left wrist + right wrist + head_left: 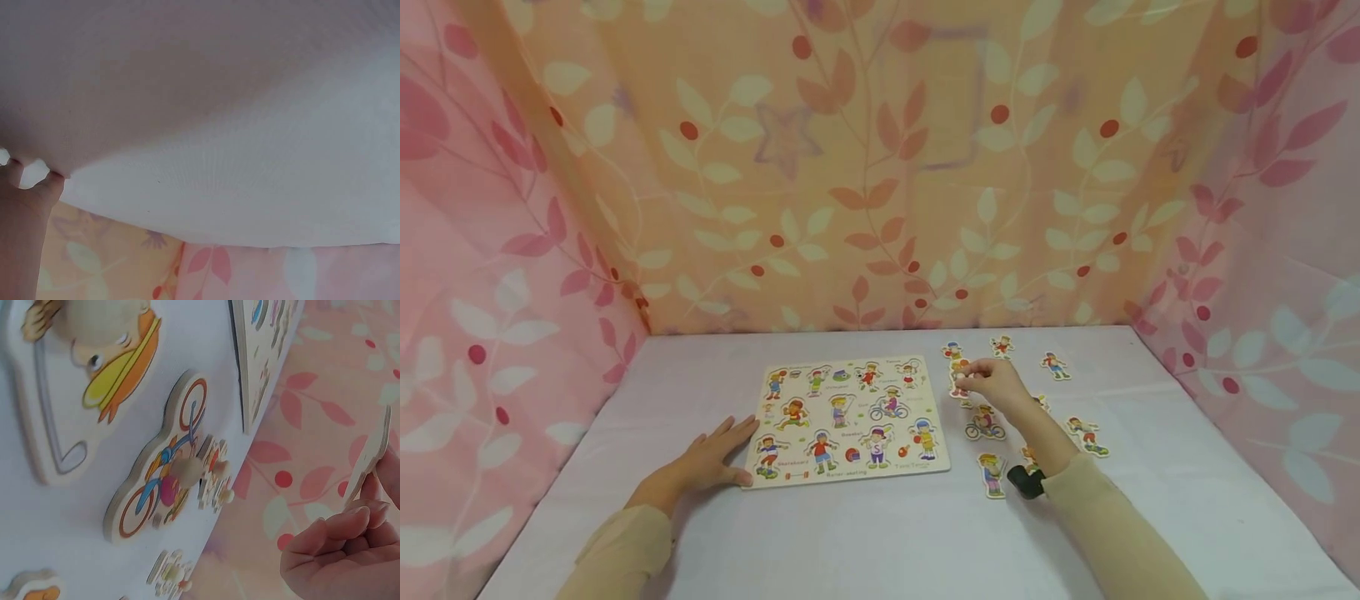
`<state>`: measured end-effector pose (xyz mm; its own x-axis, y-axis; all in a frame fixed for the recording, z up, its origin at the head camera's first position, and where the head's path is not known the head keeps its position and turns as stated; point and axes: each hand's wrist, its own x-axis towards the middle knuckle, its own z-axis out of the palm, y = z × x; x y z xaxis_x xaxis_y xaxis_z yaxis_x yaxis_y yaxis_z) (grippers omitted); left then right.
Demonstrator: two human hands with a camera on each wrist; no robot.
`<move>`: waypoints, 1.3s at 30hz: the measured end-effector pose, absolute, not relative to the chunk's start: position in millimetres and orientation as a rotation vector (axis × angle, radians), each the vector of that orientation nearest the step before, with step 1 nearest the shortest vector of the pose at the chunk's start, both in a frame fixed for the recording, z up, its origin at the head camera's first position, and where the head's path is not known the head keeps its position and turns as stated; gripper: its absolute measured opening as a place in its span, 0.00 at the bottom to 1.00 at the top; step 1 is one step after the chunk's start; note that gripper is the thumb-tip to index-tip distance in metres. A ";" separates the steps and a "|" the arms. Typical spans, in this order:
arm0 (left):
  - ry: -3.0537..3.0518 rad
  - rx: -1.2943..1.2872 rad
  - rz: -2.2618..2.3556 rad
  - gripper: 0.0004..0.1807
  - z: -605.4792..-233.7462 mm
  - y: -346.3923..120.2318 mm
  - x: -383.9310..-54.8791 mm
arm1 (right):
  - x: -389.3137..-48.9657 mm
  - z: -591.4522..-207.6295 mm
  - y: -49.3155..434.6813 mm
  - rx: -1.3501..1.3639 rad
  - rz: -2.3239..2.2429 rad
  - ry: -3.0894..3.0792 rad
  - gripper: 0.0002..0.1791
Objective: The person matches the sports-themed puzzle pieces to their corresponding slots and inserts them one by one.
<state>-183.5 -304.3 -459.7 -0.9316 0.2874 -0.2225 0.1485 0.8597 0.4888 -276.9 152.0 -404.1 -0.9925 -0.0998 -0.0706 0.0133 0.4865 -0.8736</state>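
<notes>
My right hand (1000,387) pinches a flat wooden puzzle piece (957,385) by its knob, raised above the table at the back right. In the right wrist view the piece (370,456) is tilted nearly edge-on, held between thumb and fingers. A light wooden puzzle board (859,408), printed with children playing sports, lies flat left of centre. Beside its left edge rests my left hand (711,454), fingers extended and the thumb at the near corner. Below the right hand lie a bicycle-rider piece (985,423) and a golfer piece (991,477).
More knobbed pieces are scattered on the right: a skateboarder (1086,437), a figure in blue and red (1055,365) and one at the back (1002,346). My right forearm partly covers others. Patterned cloth walls (880,208) enclose the white-covered table (820,542).
</notes>
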 end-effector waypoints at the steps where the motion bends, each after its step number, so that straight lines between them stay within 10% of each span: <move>1: 2.747 0.329 0.684 0.58 -460.5 -304.4 -184.2 | -276.7 -404.0 150.5 -0.079 -1.544 2.607 0.11; 39: 2.755 0.356 0.728 0.58 -453.2 -299.2 -180.0 | -273.1 -411.0 75.6 -0.098 -1.657 2.502 0.08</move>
